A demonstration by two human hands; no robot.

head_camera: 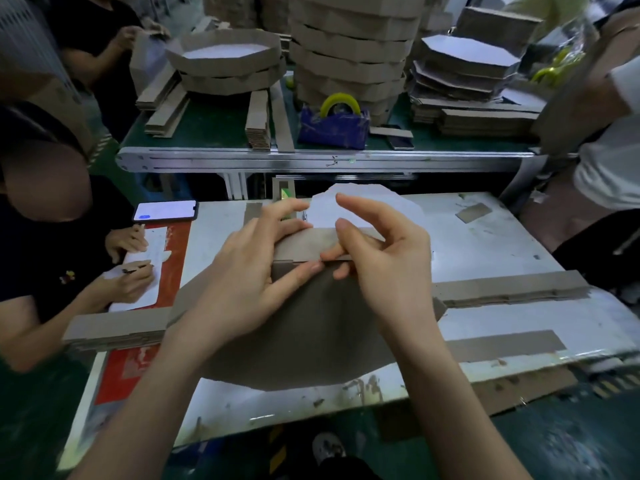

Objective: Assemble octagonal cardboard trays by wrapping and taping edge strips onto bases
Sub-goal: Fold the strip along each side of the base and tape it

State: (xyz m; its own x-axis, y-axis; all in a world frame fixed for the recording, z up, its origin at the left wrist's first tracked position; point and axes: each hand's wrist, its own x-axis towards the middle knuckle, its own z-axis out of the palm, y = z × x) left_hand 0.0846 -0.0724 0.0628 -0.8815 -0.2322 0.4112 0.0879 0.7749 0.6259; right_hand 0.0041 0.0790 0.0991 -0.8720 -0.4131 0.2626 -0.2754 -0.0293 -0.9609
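The edge strip [308, 241] stands on its long edge against the far side of the octagonal base [311, 334]. Its long axis runs left to right across the view. The base lies brown side up near the middle of the desk [502, 244], with its near corner close to the desk's near edge. The seam where strip meets base sits directly under both sets of fingers, between the two hands.

The left hand [249, 271] grips the strip, with its thumb laid along the seam on the near face and its fingers hooked over the top edge. The right hand [388, 265] is half spread. Its upper fingers are lifted clear of the card, while the lower ones curl with their tips against the strip's bottom edge. Whether they pin a bit of tape there, I cannot tell.

A white sheet [367, 209] shows just beyond the strip; it may be a separate piece.

Loose strips lie by the desk's left edge [114, 327] and toward its right edge [509, 289]. The tape dispenser [332, 126] sits well beyond the far edge on the green conveyor [214, 126], in front of stacked trays [349, 46].

As I judge it, the left hand is the anchor and the looser right hand is better placed to reach straight ahead for tape
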